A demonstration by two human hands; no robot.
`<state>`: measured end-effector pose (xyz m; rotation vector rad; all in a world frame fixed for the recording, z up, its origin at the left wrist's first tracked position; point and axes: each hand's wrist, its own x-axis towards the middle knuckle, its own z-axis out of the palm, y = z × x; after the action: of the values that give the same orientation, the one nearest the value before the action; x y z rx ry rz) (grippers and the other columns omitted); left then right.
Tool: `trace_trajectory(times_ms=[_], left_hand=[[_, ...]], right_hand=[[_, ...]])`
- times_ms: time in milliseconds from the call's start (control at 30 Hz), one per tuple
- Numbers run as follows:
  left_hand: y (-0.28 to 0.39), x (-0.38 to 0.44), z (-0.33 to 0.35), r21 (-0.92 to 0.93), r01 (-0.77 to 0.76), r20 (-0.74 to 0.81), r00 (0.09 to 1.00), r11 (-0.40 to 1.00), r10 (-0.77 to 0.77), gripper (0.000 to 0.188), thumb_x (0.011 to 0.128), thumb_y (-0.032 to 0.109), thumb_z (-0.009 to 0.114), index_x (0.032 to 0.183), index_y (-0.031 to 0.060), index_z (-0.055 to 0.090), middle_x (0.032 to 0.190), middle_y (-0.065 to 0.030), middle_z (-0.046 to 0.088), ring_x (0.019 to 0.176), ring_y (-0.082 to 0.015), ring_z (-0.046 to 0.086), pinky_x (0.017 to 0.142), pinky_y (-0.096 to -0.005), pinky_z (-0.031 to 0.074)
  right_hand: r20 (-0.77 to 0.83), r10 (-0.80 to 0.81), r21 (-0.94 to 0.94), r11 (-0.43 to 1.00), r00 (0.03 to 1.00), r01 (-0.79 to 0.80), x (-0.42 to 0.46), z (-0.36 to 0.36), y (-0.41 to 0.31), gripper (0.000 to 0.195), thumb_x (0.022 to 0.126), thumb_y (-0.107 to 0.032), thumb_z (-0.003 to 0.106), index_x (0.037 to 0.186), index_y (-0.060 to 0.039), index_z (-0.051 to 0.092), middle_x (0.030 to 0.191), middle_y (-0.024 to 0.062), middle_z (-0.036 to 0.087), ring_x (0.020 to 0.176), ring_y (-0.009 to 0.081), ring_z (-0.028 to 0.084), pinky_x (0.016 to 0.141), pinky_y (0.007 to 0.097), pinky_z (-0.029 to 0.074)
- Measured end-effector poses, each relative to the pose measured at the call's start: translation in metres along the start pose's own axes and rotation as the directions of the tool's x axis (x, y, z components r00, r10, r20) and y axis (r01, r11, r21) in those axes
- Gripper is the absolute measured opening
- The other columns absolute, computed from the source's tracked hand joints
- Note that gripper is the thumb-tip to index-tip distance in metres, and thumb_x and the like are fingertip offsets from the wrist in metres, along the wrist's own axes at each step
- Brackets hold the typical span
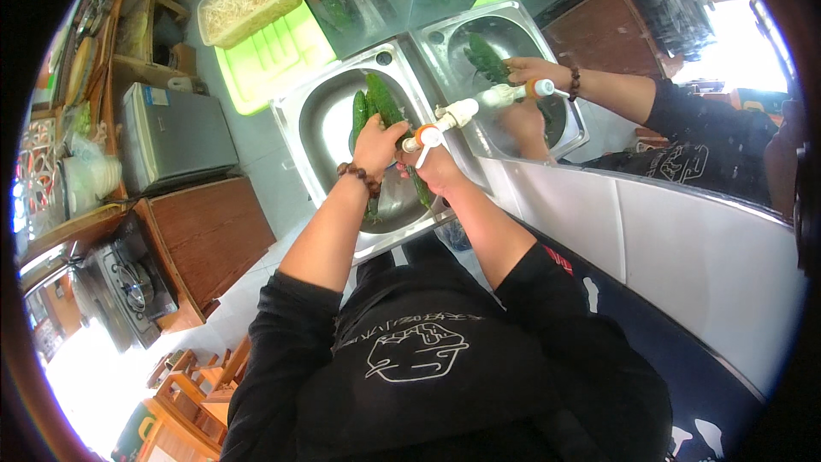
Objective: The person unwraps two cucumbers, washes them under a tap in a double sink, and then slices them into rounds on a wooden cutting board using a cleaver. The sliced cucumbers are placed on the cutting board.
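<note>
Several long green cucumbers (383,97) are held over the stainless steel sink (314,109), their far ends side by side. My left hand (377,144), with a brown bead bracelet at the wrist, is closed around them from the left. Under the tap, my right hand (435,168) grips from the right, its fingers partly hidden. Below the hands, a thinner cucumber end (420,191) sticks out toward me. The white plastic tap (428,136) with an orange ring reaches in from the right, close over my right hand.
A mirrored wall (609,25) on the right reflects sink and arms. Beyond the sink, a tub of pale shredded food (247,0) rests on a bright green plastic lid (276,51). Leftward stand a grey box-shaped appliance (176,135), a brown wooden cabinet (208,240) and a gas stove (128,282).
</note>
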<state>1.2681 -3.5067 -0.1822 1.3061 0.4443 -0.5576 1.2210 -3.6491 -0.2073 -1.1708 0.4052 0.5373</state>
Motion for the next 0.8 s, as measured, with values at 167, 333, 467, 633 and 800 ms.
trace_trajectory(times_ms=[167, 333, 467, 633, 800], left_hand=[[0.011, 0.019, 0.002, -0.122, 0.062, 0.012, 0.998, 0.991, -0.061, 0.038, 0.099, 0.004, 0.07, 0.132, -0.0037, 0.052, 0.11, -0.0116, 0.068, 0.088, -0.0211, 0.07, 0.073, -0.0366, 0.06], [0.007, 0.037, -0.012, -0.341, -0.049, -0.061, 0.998, 0.939, 0.03, 0.027, 0.102, 0.007, 0.066, 0.126, 0.0004, 0.056, 0.106, -0.0099, 0.066, 0.09, -0.0217, 0.069, 0.078, -0.0393, 0.061], [-0.015, 0.014, 0.0, -0.197, 0.039, -0.056, 0.997, 0.98, -0.051, 0.024, 0.104, 0.011, 0.066, 0.124, 0.0023, 0.055, 0.107, -0.0096, 0.067, 0.093, -0.0209, 0.069, 0.077, -0.0411, 0.061], [-0.018, -0.016, 0.001, -0.231, 0.134, -0.044, 0.988, 0.964, -0.148, 0.024, 0.104, 0.014, 0.067, 0.122, 0.0024, 0.056, 0.106, -0.0089, 0.067, 0.089, -0.0209, 0.07, 0.073, -0.0403, 0.06], [-0.006, -0.022, -0.056, -0.091, 0.126, -0.108, 0.985, 0.988, -0.136, 0.023, 0.105, 0.016, 0.069, 0.117, 0.0014, 0.057, 0.099, -0.0078, 0.065, 0.085, -0.0209, 0.069, 0.072, -0.0398, 0.062]], right_hand=[[0.034, 0.135, 0.012, 0.991, 0.99, -0.135, -0.029, -0.003, 0.002, 0.019, 0.094, -0.011, 0.072, 0.106, -0.0048, 0.059, 0.075, 0.0056, 0.06, 0.052, 0.0174, 0.055, 0.049, 0.0337, 0.045], [0.186, 0.308, 0.248, 0.904, 0.933, -0.348, -0.056, -0.017, 0.023, 0.025, 0.101, -0.023, 0.072, 0.093, -0.0113, 0.051, 0.069, -0.0022, 0.046, 0.05, 0.0079, 0.04, 0.046, 0.0253, 0.031], [0.119, 0.261, 0.125, 0.953, 0.958, -0.276, -0.056, -0.014, 0.032, 0.024, 0.101, -0.024, 0.073, 0.098, -0.0096, 0.054, 0.07, -0.0032, 0.046, 0.053, 0.0083, 0.042, 0.046, 0.0271, 0.031], [0.094, 0.129, -0.387, 0.918, 0.987, -0.084, -0.06, -0.01, 0.01, 0.022, 0.094, -0.015, 0.076, 0.103, -0.004, 0.058, 0.073, 0.0003, 0.055, 0.059, 0.0123, 0.054, 0.052, 0.0312, 0.042], [0.277, 0.245, -0.41, 0.905, 0.929, -0.116, -0.029, -0.023, 0.038, 0.03, 0.092, -0.011, 0.076, 0.115, -0.0007, 0.061, 0.079, 0.0029, 0.063, 0.066, 0.0132, 0.061, 0.06, 0.0298, 0.049]])
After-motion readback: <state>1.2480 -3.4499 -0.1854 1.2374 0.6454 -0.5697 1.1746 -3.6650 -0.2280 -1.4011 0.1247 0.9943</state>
